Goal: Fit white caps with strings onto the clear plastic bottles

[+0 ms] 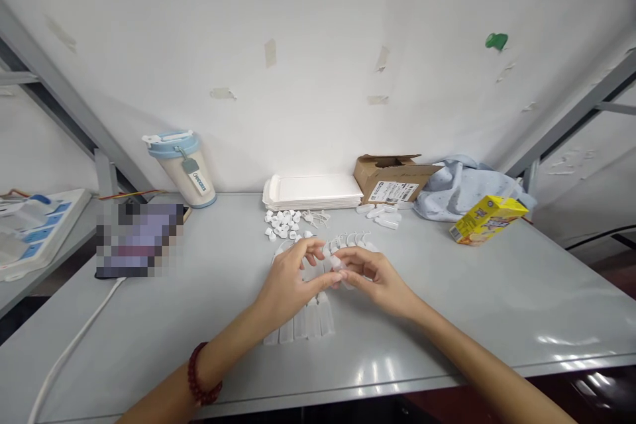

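Over the middle of the grey table, both hands meet at a small translucent plastic bottle (338, 264) with a white top. My right hand (372, 277) pinches it between thumb and fingers. My left hand (297, 273) reaches in with curled fingers, its thumb against the bottle; its exact grip is partly hidden. Below the hands lies a row of similar clear bottles (299, 323), side by side. More bottles with white loops (352, 238) lie just behind the fingers, partly covered. A pile of small white caps (283, 222) lies farther back.
White flat trays (315, 192) are stacked by the wall, beside an open cardboard box (392, 179). Loose clear bottles (387, 220) lie before the box. A yellow drink carton (489, 220) and light-blue cloth (460, 185) are right; a tumbler (183, 169) and cabled phone (144, 242) left.
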Motion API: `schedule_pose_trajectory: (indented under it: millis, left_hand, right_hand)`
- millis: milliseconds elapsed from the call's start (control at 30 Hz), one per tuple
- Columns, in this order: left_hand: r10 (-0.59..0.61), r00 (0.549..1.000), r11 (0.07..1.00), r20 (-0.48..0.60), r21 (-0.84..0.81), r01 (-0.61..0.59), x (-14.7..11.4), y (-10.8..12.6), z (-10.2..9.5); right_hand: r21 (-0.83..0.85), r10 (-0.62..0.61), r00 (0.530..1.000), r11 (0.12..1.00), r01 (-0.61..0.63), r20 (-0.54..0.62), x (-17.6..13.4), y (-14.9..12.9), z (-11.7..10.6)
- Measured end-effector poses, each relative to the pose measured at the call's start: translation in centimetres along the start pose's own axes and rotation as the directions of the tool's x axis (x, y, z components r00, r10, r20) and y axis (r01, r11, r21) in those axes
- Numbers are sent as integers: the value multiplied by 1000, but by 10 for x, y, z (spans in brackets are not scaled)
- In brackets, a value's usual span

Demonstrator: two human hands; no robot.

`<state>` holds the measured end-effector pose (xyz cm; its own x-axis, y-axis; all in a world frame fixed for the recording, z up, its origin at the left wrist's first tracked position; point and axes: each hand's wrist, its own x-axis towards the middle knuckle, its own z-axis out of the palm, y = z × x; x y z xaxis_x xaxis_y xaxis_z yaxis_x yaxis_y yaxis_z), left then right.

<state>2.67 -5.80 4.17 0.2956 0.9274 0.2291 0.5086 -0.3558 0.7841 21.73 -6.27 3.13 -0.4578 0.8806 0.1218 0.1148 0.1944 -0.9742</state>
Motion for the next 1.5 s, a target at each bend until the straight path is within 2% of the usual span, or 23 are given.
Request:
schedule_pose_trajectory:
  millis: [67,167,233,333,400,467,567,700,1000,1133,1300,1400,1500]
  left_hand:
    - [104,989,990,-107,102,-93,-1,-4,3]
    - [381,905,906,-187,269,-326,-3,-6,6]
    - [502,849,837,-164,341,-429,-6,-4,7]
    - [594,796,756,-118,420,-501,-9,1,6]
    - [657,750,691,-83,464,-554,-10,4,6]
    - [690,724,638,-20,490,-594,-11,4,5]
    - [672,738,618,61,502,-605,-11,4,5]
    - [613,786,666,81,481,-570,-11,4,7]
    - [601,799,694,34,473,-542,-9,2,11]
    - [578,816,695,8,518,-498,-11,4,15]
    - [589,808,691,-22,532,-489,-12,6,19]
    - [532,846,754,36,435,-492,-13,8,16]
    - [450,873,820,189,300,-488,-15,11,9]
  right_hand:
    - [31,14,1000,999,-13,-20,2,1,-1]
    - [94,40,998,995,-35,-49,3,0,-1]
    - [162,49,998,986,-43,-30,4,-3,-1]
    - [248,43,999,968,-46,20,4,-8,0]
    - [263,31,999,964,-37,25,4,-9,0]
    - [262,15,1000,965,-20,21,4,-9,-1]
    - [267,-1,1000,964,-4,20,4,-7,-1]
    - [281,8,1000,960,-13,19,4,-5,-1]
    - [354,52,997,933,-66,50,5,-5,-1]
    - [367,47,997,928,-66,61,5,-4,1]
    - [357,61,998,932,-61,12,7,-1,4]
    - [323,99,994,940,-108,43,8,-1,-1]
    - [164,217,958,955,-248,187,7,-3,-15]
